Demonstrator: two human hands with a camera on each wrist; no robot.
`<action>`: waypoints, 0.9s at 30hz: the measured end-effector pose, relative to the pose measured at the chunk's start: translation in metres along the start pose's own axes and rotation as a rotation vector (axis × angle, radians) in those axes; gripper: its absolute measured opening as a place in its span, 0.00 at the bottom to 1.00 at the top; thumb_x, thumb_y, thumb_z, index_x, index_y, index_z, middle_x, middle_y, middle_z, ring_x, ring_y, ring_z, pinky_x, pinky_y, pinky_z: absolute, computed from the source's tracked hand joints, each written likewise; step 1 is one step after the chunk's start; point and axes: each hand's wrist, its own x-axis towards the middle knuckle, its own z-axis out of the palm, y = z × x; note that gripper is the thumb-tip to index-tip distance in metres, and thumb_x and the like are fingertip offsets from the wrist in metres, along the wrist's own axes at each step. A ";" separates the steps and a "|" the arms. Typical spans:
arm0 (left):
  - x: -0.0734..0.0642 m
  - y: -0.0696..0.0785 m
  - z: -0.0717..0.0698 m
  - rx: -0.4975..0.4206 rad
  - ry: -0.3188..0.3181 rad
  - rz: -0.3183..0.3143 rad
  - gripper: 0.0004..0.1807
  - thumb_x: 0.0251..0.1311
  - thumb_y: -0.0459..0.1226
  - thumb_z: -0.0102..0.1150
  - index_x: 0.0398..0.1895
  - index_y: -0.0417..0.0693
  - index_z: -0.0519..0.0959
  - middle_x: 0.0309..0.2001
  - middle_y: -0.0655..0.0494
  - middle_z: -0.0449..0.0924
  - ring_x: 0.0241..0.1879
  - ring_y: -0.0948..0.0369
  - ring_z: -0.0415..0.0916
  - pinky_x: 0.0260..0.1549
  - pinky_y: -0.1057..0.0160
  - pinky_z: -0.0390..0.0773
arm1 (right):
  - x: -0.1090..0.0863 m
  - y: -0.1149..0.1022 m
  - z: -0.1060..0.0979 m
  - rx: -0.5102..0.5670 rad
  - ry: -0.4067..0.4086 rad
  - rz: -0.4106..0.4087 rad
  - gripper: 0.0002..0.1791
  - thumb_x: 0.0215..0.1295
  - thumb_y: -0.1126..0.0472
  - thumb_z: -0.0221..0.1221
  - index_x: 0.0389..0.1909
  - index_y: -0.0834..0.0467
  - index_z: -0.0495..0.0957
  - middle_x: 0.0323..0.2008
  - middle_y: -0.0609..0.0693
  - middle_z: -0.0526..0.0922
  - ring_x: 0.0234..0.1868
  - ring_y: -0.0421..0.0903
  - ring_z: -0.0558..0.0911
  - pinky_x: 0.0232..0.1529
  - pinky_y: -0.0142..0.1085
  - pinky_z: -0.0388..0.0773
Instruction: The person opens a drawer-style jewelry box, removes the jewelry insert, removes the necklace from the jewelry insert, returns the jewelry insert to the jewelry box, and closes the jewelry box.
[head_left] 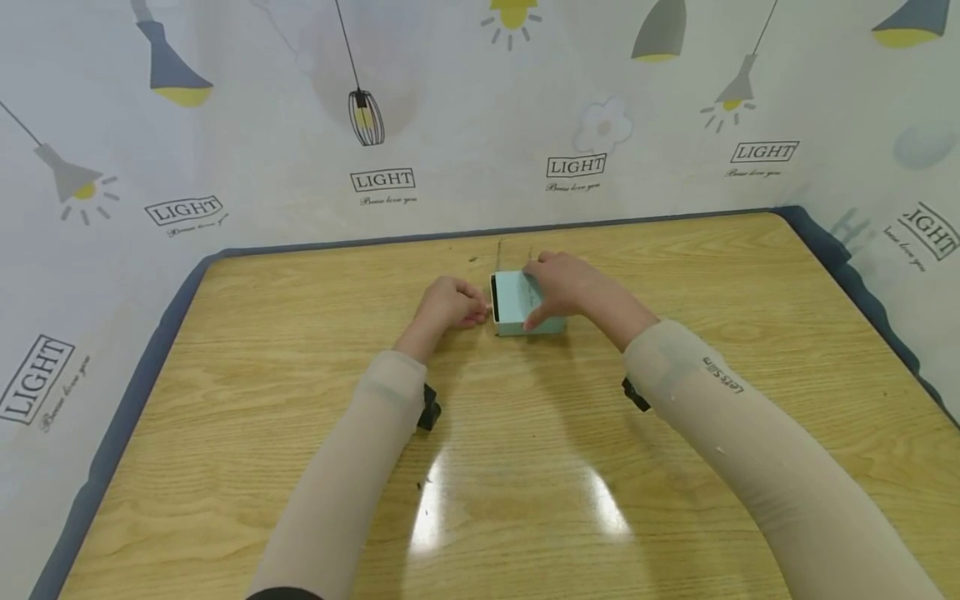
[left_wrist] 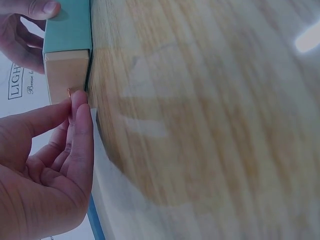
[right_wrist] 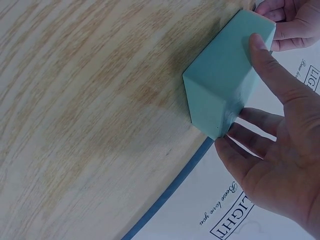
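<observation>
A mint-green box with a sliding inner drawer lies on the wooden table. My right hand grips it from its right part, the thumb on the near side and the fingers on the far side, as the right wrist view also shows for this hand. At the left end, the thumb and index finger of my left hand pinch a small orange-brown pull tab. That tab is fixed to the drawer's tan front. A narrow dark gap shows at the box's left end in the head view; the drawer's contents are hidden.
The wood-grain table runs up to a wall covering printed with lamps and lettering. A dark blue border edges the tabletop. Small dark marks lie near the box.
</observation>
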 end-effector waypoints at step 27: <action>0.001 -0.002 -0.002 -0.012 -0.004 -0.003 0.05 0.66 0.30 0.61 0.41 0.36 0.81 0.44 0.41 0.86 0.29 0.64 0.81 0.35 0.69 0.86 | 0.001 0.001 0.002 0.006 -0.002 0.003 0.54 0.52 0.41 0.73 0.73 0.63 0.61 0.68 0.64 0.68 0.67 0.61 0.70 0.67 0.52 0.72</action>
